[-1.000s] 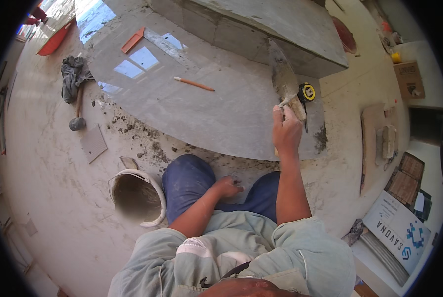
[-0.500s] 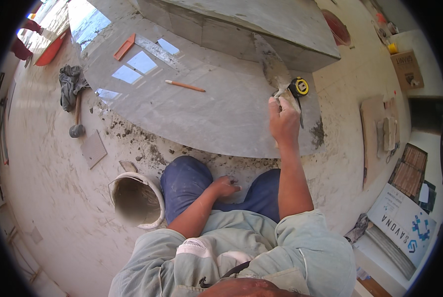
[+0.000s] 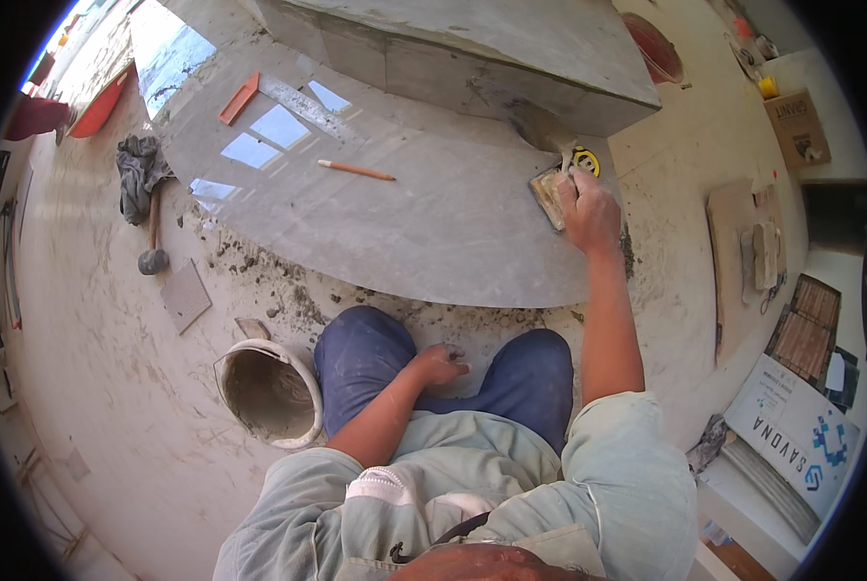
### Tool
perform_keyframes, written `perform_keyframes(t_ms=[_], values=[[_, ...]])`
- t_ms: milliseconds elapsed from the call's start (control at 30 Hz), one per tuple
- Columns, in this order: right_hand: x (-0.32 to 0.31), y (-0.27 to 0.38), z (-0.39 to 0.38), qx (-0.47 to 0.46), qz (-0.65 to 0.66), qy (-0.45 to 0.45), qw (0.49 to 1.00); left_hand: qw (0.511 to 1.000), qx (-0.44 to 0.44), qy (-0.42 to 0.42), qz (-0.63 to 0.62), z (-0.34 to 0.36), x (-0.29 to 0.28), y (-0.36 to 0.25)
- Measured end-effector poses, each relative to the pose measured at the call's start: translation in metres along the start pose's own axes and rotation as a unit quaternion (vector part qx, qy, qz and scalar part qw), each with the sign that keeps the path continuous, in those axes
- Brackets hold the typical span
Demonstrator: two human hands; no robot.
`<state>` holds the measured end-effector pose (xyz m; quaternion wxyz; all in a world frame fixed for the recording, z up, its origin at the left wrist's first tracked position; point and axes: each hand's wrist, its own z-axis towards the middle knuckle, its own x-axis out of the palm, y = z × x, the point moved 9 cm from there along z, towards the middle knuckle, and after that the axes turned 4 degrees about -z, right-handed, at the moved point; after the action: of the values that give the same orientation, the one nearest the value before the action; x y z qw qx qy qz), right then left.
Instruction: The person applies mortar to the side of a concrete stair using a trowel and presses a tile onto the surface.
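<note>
My right hand (image 3: 592,209) is closed around the handle end of a pointed trowel (image 3: 523,114) with a mortar-smeared blade. The blade reaches forward and left, toward the base of the grey tiled step (image 3: 433,85). Against the fingers is a dirty cream block (image 3: 548,197), its kind unclear. A black-and-yellow tape measure (image 3: 587,162) shows just beyond the knuckles, partly hidden. My left hand (image 3: 440,366) rests between my thighs, fingers loosely apart and holding nothing. A pencil (image 3: 356,170) lies on the glossy grey curved slab (image 3: 385,237) in front of me.
A mortar-coated bucket (image 3: 271,392) stands beside my left knee. Farther left are a mallet (image 3: 153,259), a grey rag (image 3: 140,174) and a tile offcut (image 3: 185,295). An orange tool (image 3: 240,98) lies on the slab. Mortar crumbs line its near edge. Boxes (image 3: 787,426) sit at right.
My right hand has shifted right with the trowel, now partly covering the tape measure. The cream block shows more fully. My left hand stays put. The red sleeve at far left has moved.
</note>
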<state>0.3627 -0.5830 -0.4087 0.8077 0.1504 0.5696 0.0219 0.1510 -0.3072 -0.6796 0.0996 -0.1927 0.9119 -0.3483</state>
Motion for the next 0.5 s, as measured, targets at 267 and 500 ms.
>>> perform_keyframes(t_ms=[267,500], values=[[-0.015,-0.017,0.038,0.011,-0.051,0.004,0.999,1.0,-0.003,-0.002,0.019,0.001,0.0,0.003],[-0.015,-0.032,0.022,0.053,-0.061,0.007,0.997,1.0,-0.006,-0.006,0.014,-0.002,-0.003,-0.003]])
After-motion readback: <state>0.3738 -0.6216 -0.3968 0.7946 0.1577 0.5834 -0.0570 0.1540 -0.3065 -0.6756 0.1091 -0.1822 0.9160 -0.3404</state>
